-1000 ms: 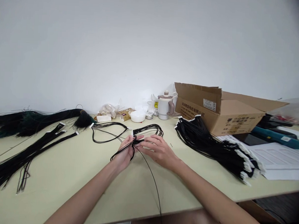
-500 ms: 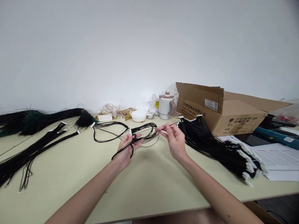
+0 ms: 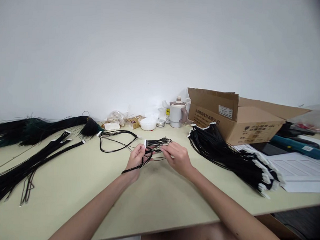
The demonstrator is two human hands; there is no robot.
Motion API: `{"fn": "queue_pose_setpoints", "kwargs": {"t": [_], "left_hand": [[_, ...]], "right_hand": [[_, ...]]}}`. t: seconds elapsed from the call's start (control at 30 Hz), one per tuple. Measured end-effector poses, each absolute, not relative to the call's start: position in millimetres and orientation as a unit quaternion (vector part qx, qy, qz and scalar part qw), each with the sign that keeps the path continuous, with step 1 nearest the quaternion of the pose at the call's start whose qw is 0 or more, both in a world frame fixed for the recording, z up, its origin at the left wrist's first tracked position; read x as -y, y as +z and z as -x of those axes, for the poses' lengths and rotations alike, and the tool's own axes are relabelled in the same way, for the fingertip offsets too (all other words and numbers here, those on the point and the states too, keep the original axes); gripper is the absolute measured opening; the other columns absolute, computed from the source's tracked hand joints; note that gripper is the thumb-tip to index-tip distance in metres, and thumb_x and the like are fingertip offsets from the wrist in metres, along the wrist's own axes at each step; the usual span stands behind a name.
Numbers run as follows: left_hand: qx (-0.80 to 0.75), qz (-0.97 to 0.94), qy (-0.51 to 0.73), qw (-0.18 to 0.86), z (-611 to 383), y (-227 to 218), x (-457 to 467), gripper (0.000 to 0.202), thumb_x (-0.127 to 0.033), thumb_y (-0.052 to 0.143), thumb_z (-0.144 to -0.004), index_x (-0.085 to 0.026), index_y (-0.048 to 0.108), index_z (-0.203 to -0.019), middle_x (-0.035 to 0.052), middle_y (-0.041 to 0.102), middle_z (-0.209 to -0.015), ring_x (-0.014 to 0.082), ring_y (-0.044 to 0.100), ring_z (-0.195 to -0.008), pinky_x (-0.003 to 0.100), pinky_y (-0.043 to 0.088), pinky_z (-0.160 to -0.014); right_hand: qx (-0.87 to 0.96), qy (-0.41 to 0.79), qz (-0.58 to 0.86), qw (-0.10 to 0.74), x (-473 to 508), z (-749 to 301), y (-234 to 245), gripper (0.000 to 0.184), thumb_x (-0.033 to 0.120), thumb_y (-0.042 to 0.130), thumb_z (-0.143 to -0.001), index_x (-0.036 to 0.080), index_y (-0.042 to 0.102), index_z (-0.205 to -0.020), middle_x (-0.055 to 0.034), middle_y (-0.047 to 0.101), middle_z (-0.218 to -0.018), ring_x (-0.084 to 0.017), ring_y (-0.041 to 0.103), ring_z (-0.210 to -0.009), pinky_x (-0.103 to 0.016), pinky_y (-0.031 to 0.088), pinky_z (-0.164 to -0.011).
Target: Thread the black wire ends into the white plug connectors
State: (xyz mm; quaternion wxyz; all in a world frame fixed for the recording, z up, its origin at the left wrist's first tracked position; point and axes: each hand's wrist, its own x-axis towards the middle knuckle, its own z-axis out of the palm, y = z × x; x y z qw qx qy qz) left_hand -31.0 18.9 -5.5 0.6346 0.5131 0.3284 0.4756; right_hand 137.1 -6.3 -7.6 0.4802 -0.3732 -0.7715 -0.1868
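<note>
Holding looped bundle of thin black wires [image 3: 155, 143] at frame centre, lying left-to-right, clamped in left hand [image 3: 134, 160] beside small white plastic connector [image 3: 145, 143], met at right end by right hand [image 3: 179, 158], can't tell if pinching.

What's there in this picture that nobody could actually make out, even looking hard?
Which strand, if any, the right hand pinches: head view, blurred and too fine.
The palm of the left hand: head view, partly hidden by its thumb and the black wires.
The cardboard box's inside: head view, hidden by its walls and flaps.
The white label's print: head view, too small.
The left-side wire bundle's near end: head view, cut off by the left edge.
</note>
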Motion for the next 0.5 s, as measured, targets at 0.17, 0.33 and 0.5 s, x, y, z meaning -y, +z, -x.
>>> {"fn": "queue_pose_setpoints", "kwargs": {"t": [0.17, 0.33, 0.5], "left_hand": [[-0.315, -0.521, 0.471, 0.638, 29.6, -6.0, -17.7, 0.037, -0.047, 0.055, -0.068, -0.014, 0.043, -0.079, 0.0081, 0.059, -0.097, 0.0178, 0.06, -0.089, 0.023, 0.046, -0.069], [-0.312, -0.526, 0.468, 0.638, 29.1, -6.6, -17.4, 0.038, -0.048, 0.056, -0.068, -0.014, 0.044, -0.079, 0.0078, 0.059, -0.098, 0.0187, 0.06, -0.089, 0.025, 0.046, -0.069], [-0.316, -0.521, 0.47, 0.638, 28.6, -4.7, -16.4, 0.036, -0.046, 0.055, -0.069, -0.014, 0.041, -0.075, 0.0068, 0.06, -0.094, 0.018, 0.06, -0.087, 0.024, 0.045, -0.069]], "right_hand": [[0.783, -0.213, 0.386, 0.44, 7.0, -132.3, -12.9, 0.015, 0.017, 0.044, -0.084, 0.015, 0.054, -0.073, -0.0011, 0.051, -0.063, -0.01, 0.039, -0.06, -0.023, 0.031, -0.059], [0.782, -0.214, 0.385, 0.442, 8.4, -132.9, -10.9, 0.014, 0.016, 0.044, -0.083, 0.015, 0.053, -0.072, -0.0008, 0.052, -0.063, -0.01, 0.037, -0.06, -0.023, 0.031, -0.059], [0.787, -0.199, 0.387, 0.438, 8.6, -132.3, -10.6, 0.015, 0.016, 0.043, -0.084, 0.015, 0.054, -0.073, -0.0008, 0.051, -0.063, -0.01, 0.036, -0.06, -0.023, 0.03, -0.059]]}}
